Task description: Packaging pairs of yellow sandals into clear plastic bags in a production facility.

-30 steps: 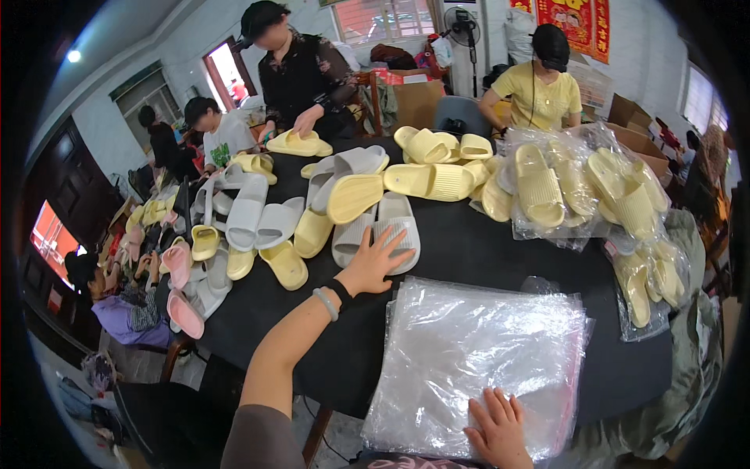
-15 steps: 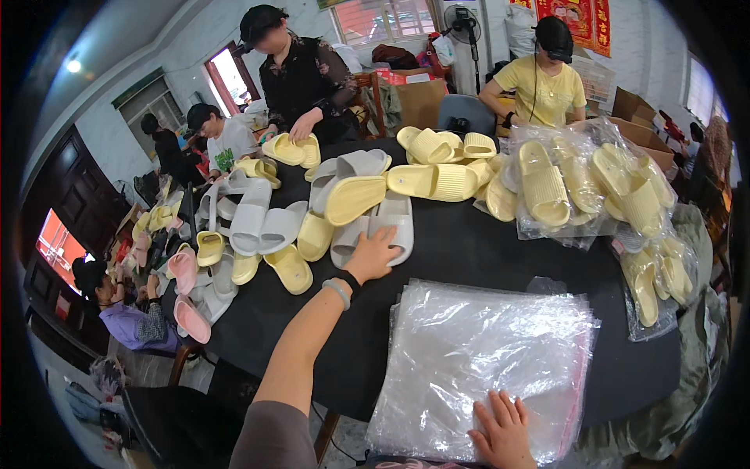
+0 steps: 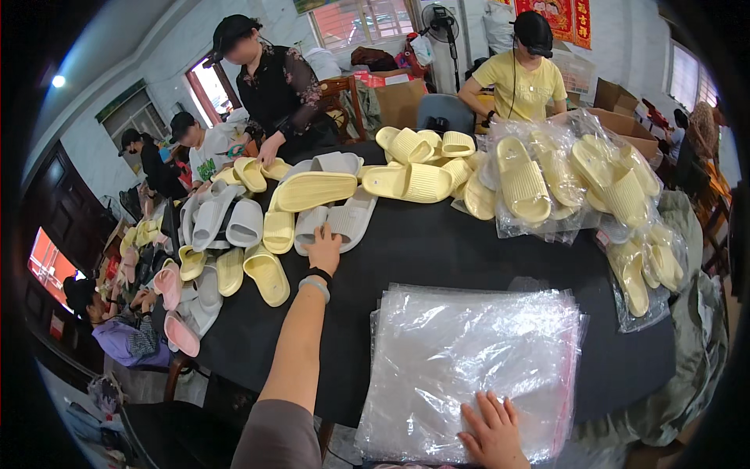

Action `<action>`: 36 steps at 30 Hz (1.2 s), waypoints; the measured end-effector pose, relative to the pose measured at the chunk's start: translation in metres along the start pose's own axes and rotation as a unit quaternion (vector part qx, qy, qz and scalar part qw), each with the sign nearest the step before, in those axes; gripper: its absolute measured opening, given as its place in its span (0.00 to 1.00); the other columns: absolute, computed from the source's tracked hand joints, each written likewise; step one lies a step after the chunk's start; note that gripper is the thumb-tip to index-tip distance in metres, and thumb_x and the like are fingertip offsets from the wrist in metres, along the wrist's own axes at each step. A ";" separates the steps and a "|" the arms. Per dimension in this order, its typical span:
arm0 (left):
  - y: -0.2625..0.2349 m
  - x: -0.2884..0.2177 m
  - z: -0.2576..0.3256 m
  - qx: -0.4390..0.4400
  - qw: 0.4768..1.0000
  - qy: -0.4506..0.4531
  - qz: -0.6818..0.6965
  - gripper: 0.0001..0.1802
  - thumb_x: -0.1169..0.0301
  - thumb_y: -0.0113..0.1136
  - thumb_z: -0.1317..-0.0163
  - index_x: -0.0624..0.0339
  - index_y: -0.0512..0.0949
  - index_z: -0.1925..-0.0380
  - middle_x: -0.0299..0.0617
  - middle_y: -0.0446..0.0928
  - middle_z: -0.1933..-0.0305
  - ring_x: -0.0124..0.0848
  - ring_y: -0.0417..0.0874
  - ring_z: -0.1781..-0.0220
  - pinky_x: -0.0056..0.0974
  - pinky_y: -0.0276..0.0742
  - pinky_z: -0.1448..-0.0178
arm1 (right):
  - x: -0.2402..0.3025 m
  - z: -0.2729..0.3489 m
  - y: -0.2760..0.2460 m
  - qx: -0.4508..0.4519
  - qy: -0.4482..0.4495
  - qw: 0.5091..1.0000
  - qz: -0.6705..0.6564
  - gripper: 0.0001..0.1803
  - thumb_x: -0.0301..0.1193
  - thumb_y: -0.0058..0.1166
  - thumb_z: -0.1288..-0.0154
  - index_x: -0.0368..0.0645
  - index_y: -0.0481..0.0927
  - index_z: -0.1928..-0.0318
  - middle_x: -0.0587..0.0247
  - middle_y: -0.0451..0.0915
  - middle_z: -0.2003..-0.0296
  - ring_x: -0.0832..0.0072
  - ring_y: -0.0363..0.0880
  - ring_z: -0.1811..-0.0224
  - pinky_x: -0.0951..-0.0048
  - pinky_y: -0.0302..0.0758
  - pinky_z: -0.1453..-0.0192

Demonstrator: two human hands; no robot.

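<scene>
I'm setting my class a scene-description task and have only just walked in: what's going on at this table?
A person's left hand touches a pair of grey, open-toed slippers on the black-covered table, while their right hand rests on a stack of clear plastic bags. To the right, pale yellow, ribbed-strap slippers lie in clear plastic wrapping. Across the table, a co-worker in a black top has a hand at more yellow slippers.

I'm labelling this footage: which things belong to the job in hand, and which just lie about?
Likely job:
- grey slippers (left hand touching)
- clear plastic bags (right hand touching)
- bagged yellow slippers

Likely just about:
- fan
- blue-grey chair
- cardboard box
</scene>
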State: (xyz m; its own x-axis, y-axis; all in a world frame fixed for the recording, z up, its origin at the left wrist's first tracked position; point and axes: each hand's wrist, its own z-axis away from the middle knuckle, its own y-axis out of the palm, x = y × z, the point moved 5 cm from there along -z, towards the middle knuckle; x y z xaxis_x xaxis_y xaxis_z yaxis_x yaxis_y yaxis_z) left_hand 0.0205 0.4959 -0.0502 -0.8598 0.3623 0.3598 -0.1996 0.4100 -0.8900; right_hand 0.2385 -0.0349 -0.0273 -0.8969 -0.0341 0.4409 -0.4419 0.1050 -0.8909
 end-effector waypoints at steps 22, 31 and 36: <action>-0.176 -0.122 0.325 0.148 0.871 0.166 0.438 0.36 0.51 0.56 0.31 0.51 0.63 0.27 0.52 0.49 0.19 0.54 0.45 0.18 0.62 0.36 0.20 | 0.007 -0.010 -0.006 0.030 0.009 0.999 0.033 0.30 0.47 0.53 0.30 0.51 0.71 0.32 0.49 0.64 0.30 0.54 0.58 0.25 0.46 0.51 0.23; -0.173 -0.113 0.321 0.081 0.859 0.120 0.491 0.42 0.55 0.60 0.32 0.57 0.54 0.24 0.59 0.46 0.20 0.52 0.45 0.17 0.59 0.36 0.19 | -0.028 0.019 -0.092 -0.092 0.077 0.993 -0.018 0.34 0.32 0.59 0.35 0.42 0.66 0.29 0.43 0.61 0.28 0.47 0.57 0.25 0.50 0.56 0.24; -0.150 -0.095 0.281 0.124 0.704 -0.032 0.699 0.41 0.63 0.56 0.28 0.70 0.47 0.25 0.57 0.47 0.19 0.44 0.47 0.18 0.42 0.44 0.18 | -0.126 0.025 -0.114 -0.157 0.165 0.974 -0.014 0.35 0.30 0.55 0.29 0.37 0.58 0.26 0.44 0.55 0.25 0.52 0.57 0.24 0.57 0.54 0.23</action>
State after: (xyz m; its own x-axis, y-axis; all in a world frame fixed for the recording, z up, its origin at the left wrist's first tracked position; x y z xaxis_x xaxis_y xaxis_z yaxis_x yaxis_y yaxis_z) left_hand 0.0000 0.1644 -0.0302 -0.3153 0.2244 -0.9221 0.7933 -0.4710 -0.3859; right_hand 0.4015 -0.0676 0.0164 -0.8074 0.2744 0.5224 -0.3937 0.4088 -0.8233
